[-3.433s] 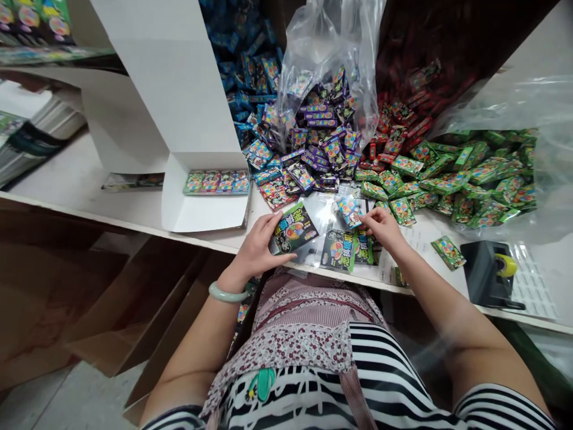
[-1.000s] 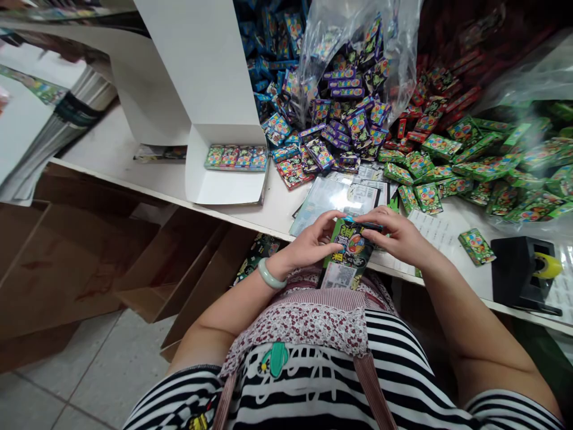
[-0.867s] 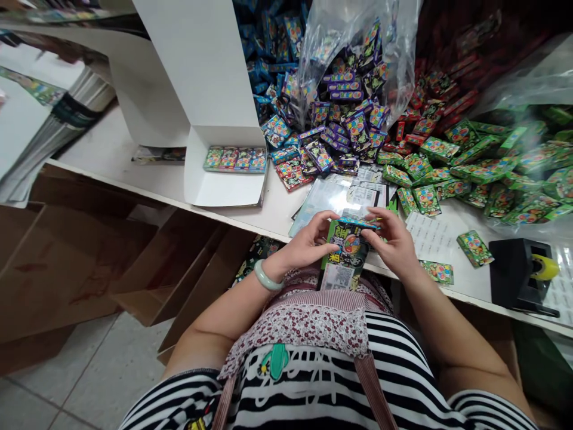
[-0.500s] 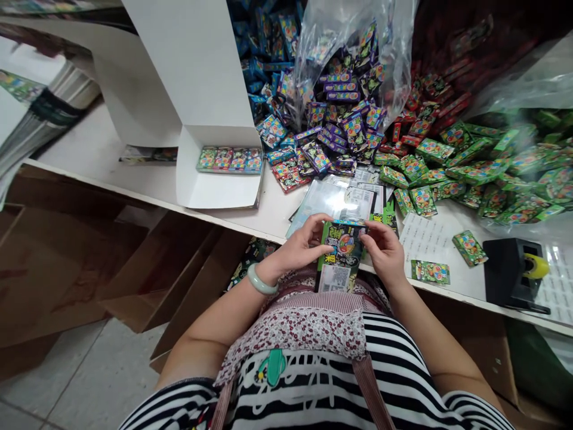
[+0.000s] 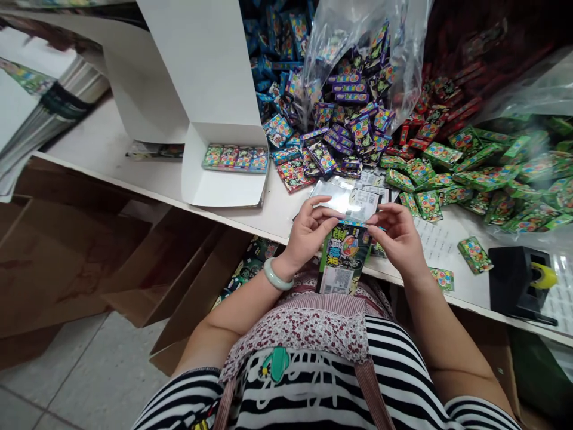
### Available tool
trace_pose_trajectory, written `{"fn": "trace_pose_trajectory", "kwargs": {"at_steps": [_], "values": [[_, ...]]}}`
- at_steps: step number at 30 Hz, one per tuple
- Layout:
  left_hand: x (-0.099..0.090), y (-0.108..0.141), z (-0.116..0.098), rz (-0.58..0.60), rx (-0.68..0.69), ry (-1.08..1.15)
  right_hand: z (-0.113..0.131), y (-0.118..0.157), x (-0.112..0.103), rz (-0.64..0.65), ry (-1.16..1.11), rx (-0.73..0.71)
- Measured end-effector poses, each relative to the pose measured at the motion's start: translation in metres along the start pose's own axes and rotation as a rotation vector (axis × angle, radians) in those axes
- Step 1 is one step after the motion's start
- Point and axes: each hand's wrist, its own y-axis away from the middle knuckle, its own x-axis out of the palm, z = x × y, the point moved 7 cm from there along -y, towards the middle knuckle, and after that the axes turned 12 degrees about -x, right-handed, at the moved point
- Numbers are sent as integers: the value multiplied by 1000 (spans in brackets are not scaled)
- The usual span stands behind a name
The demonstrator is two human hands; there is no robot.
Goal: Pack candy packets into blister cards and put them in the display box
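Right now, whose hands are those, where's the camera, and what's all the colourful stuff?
There's no robot: these are a person's own bare left hand and right hand. One camera, worn on the head, takes every picture, looking forward and down. Both hands pinch the top edge of a flat black-and-green printed packet. A bit of blue shows there, too small to tell what it is. On the long white table lie heaps of little printed blue boxes, purple boxes, red boxes and green boxes. Left of them, an open white cardboard box holds a row of small colourful boxes. At the right sits a black tape dispenser.
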Motion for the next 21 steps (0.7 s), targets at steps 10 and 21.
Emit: {"fn": "trace_pose_trajectory", "kwargs": {"at_steps": [10,21], "values": [[9,-5,-25,26,7,-130,19,-20,8,177,62,38],[8,-5,-39,329,-48,-214,46,-16,13,365,150,-97]]}}
